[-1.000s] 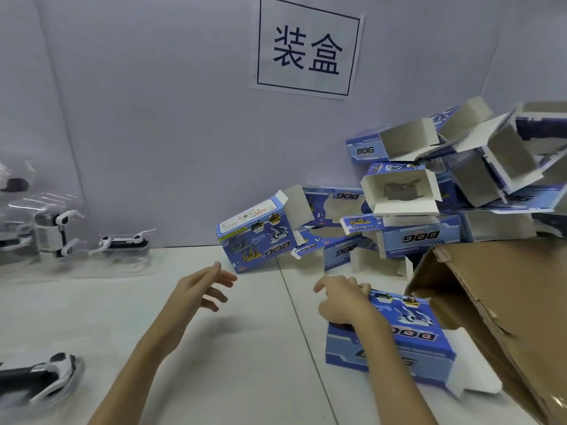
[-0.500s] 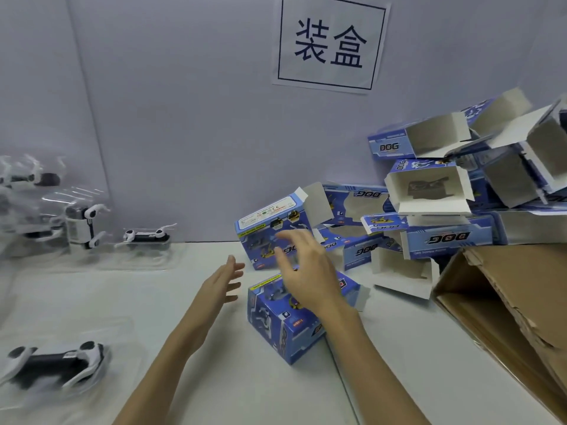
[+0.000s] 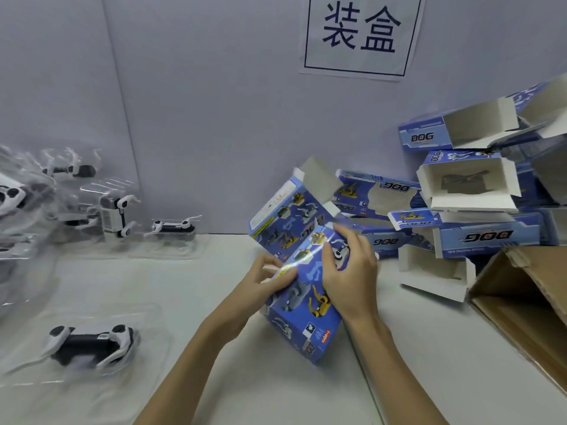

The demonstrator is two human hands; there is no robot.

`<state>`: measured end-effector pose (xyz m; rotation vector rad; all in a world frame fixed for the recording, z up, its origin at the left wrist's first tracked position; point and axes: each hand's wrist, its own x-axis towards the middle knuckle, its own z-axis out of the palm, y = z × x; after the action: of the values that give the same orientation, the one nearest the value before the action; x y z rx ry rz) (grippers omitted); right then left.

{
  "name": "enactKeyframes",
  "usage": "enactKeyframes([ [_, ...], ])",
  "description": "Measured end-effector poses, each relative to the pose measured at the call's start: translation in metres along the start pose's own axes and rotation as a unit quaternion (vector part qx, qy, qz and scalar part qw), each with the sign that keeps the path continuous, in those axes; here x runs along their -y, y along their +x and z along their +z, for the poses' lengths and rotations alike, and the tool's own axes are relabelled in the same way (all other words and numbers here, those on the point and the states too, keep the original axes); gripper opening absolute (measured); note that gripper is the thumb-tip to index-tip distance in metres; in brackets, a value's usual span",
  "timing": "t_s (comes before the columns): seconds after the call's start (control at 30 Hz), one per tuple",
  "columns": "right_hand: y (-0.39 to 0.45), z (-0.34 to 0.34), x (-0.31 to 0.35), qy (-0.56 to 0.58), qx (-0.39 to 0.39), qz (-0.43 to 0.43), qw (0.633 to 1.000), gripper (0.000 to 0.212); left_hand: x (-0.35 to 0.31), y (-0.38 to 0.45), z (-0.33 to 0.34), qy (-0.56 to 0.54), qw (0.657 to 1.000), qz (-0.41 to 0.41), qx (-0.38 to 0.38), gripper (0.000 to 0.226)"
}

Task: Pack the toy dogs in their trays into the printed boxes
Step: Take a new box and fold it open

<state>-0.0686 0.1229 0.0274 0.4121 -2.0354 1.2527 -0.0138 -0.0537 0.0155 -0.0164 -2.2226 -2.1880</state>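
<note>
Clear plastic trays, thin and glossy, stacked at far left (image 3: pixel 46 191); each holds a black-and-white toy dog. Judged light, flexible and slippery; best taken by the flat rim, not by the dog's thin legs.

Toy dog in tray, near left (image 3: pixel 92 345): lies flat on the white surface (image 3: pixel 199 302), well apart from both hands, not yet boxed. Moulded plastic, probably light but with slender limbs (fragile at the joints, I would guess). Lift by the tray edges and keep it level.

Toy dog in tray, by the wall (image 3: pixel 170 227): a second one, lying low at the foot of the wall.

Left hand (image 3: pixel 260 279): its grip pinches the upper left edge of the held box, thumb on the printed face.

Printed box, blue (image 3: pixel 303 296): held tilted between both hands, lower corner at or just above the surface. Thin card, empty by appearance, so light and easily crushed; hold across the flat panels, near the corners where it is stiffest. Whether its end is open cannot be told.

Right hand (image 3: pixel 349 271): its grip is curled over the box's upper right side.

Pile of open boxes (image 3: pixel 466 191): against the wall, flaps agape.

Brown carton (image 3: pixel 521 302): far right, on its side.
</note>
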Motion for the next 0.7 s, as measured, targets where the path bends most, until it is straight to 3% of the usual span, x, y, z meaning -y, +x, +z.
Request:
enactKeyframes([
  [0.2, -0.005, -0.004, 0.012, 0.098, -0.070, -0.089, 0.989, 0.031, -0.004, -0.001, -0.012, -0.071, 0.993, 0.032, 0.088, 0.093],
  [0.27, -0.007, -0.002, 0.014, 0.082, -0.121, -0.083, 0.986, 0.041, -0.001, 0.002, -0.006, -0.067, 0.994, 0.056, 0.064, 0.089],
  [0.33, -0.008, 0.001, 0.012, 0.082, -0.142, -0.025, 0.986, 0.053, 0.004, 0.007, 0.000, -0.079, 0.993, 0.078, 0.028, 0.082],
  [0.43, -0.008, 0.001, 0.010, 0.195, -0.072, 0.096, 0.973, 0.060, 0.012, 0.013, 0.004, -0.093, 0.989, 0.114, 0.001, 0.089],
  [0.5, -0.006, 0.000, 0.010, 0.281, 0.002, 0.141, 0.949, 0.060, 0.013, 0.013, 0.003, -0.094, 0.987, 0.131, 0.024, 0.091],
  [0.57, -0.005, -0.001, 0.007, 0.319, 0.044, 0.138, 0.937, 0.063, 0.011, 0.009, 0.001, -0.075, 0.985, 0.152, 0.025, 0.084],
  [0.7, -0.011, 0.002, 0.004, 0.304, 0.047, 0.044, 0.951, 0.056, 0.004, 0.004, 0.007, -0.010, 0.968, 0.226, -0.111, 0.061],
])
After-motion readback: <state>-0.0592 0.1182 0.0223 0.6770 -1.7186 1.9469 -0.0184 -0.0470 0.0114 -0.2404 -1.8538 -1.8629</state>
